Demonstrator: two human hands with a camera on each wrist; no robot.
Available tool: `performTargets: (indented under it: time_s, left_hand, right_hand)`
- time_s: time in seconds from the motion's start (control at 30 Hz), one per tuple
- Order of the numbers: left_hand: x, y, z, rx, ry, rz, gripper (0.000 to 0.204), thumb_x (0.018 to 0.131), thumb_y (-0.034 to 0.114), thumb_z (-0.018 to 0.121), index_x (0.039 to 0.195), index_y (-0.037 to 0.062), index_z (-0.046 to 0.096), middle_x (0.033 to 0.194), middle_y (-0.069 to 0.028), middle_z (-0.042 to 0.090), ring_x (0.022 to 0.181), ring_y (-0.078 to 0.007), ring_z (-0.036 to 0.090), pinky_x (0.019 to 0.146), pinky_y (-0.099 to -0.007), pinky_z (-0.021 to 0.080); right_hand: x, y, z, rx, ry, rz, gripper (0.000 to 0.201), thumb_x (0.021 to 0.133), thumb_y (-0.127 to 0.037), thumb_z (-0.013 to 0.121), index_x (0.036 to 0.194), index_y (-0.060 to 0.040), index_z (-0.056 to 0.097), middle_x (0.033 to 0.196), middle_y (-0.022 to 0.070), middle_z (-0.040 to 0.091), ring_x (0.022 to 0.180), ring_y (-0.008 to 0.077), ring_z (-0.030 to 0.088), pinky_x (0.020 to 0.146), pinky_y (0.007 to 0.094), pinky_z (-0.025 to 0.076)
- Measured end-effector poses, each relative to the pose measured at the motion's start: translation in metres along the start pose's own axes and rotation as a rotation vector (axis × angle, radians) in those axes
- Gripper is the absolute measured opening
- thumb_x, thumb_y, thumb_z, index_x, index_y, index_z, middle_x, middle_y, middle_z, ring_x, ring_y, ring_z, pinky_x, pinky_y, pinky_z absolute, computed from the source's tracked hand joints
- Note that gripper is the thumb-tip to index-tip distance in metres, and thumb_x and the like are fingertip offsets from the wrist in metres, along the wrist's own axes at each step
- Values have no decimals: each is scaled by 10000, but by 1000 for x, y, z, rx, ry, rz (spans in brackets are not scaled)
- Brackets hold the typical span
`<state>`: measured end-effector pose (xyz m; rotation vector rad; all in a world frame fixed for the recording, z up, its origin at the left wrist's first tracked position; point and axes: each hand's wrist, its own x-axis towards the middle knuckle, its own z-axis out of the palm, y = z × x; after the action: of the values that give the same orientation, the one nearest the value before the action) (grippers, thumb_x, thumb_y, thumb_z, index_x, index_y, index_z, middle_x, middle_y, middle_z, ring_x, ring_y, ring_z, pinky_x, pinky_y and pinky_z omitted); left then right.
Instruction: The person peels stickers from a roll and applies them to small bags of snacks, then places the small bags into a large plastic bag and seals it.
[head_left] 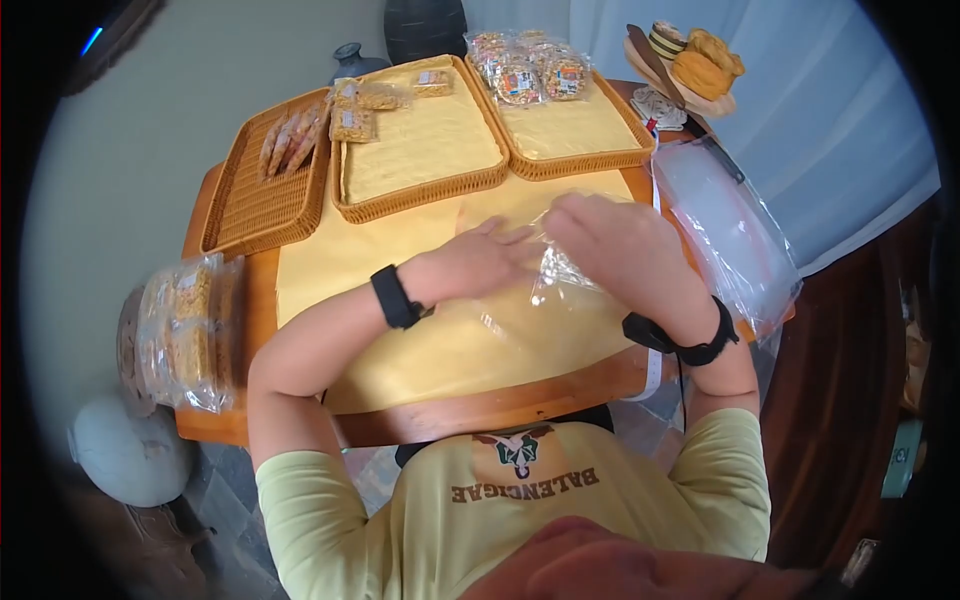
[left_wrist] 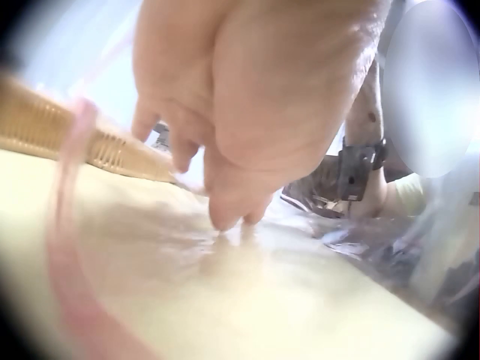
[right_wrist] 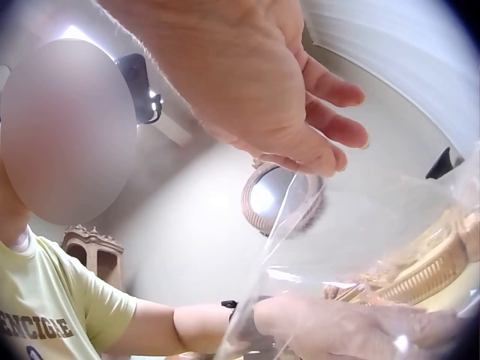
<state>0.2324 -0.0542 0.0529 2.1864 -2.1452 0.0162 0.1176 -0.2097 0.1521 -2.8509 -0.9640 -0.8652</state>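
A clear plastic bag [head_left: 562,272] lies partly raised over the yellow sheet [head_left: 440,350]. My right hand [head_left: 625,240] pinches its edge between thumb and fingertips; in the right wrist view the clear film [right_wrist: 279,251] hangs from the right hand [right_wrist: 247,82], whose other fingers are spread. My left hand [head_left: 472,264] is beside it, fingers extended toward the bag. The left wrist view shows the left hand [left_wrist: 255,97] with its fingertips down on the shiny plastic. Whether anything is inside the bag, I cannot tell.
Wicker trays with wrapped snacks [head_left: 352,125] and round packs [head_left: 540,80] line the far edge. More packs [head_left: 190,330] stand at left. Clear bags [head_left: 730,225] lie at right, below a stand with bread [head_left: 700,75].
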Motion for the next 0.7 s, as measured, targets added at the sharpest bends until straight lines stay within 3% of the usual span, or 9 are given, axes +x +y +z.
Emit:
performTargets:
  time_s: [0.13,0.17,0.23,0.3,0.33,0.4,0.47,0.53,0.7]
  left_hand:
    - [11,-16,5,-11,-129,-89,365,861,161,406,1213,247,454,1337,-64,351,1233,-299,325,1007,-455,262]
    - [14,-17,9,-212,-66,-142,369,856,155,427,1215,239,452,1318,-71,372,1208,-309,353,983,-453,283]
    - [15,-21,12,-400,3,-230,375,851,149,449,1217,231,449,1299,-79,393,1183,-320,380,960,-450,304]
    - [16,-24,10,-394,-61,-203,387,812,161,493,1195,108,470,1251,-98,446,1150,-286,399,954,-361,318]
    - [17,-23,8,-567,-66,-315,408,808,152,493,1214,122,465,1256,-113,441,1178,-280,378,960,-365,313]
    - [19,-23,4,-531,-66,-372,417,807,145,493,1222,129,461,1272,-121,425,1187,-279,373,966,-372,308]
    - [18,-22,0,-500,-71,-412,427,806,139,492,1231,137,457,1288,-129,408,1197,-279,369,972,-378,303]
    - [17,-20,-6,-360,-104,-214,427,810,128,487,1236,140,454,1319,-140,371,1204,-285,370,985,-398,289]
    - [5,-37,14,-375,-21,-139,386,822,160,497,1208,149,480,1325,-142,361,1178,-289,401,956,-357,335]
  right_hand:
    - [-11,12,6,-119,-90,140,134,690,-101,532,819,-94,497,758,31,468,651,180,546,504,299,457]
    - [-13,12,13,-113,-113,157,104,697,-95,524,790,-84,477,755,33,458,650,176,543,496,294,457]
    - [-16,7,22,-62,-161,117,112,700,-80,517,806,-78,481,803,45,466,679,186,545,504,297,459]
    - [-14,1,33,-8,-207,63,122,703,-65,510,822,-72,486,850,58,473,707,196,547,513,299,462]
    - [-14,0,38,78,-146,16,141,703,-57,507,842,-67,493,890,66,477,730,202,547,514,304,462]
    - [-10,-5,42,170,-80,-45,161,702,-49,504,862,-63,501,930,75,481,753,207,547,516,309,462]
    - [-8,-10,39,221,-208,-42,155,704,-53,502,859,-65,507,924,74,483,736,212,553,516,309,460]
    - [-9,-21,32,227,-241,-59,152,718,-61,497,870,-70,508,925,66,497,761,209,559,523,310,461]
    - [-5,-36,18,245,-448,-167,133,717,-74,506,850,-78,503,894,47,509,755,184,564,506,291,447]
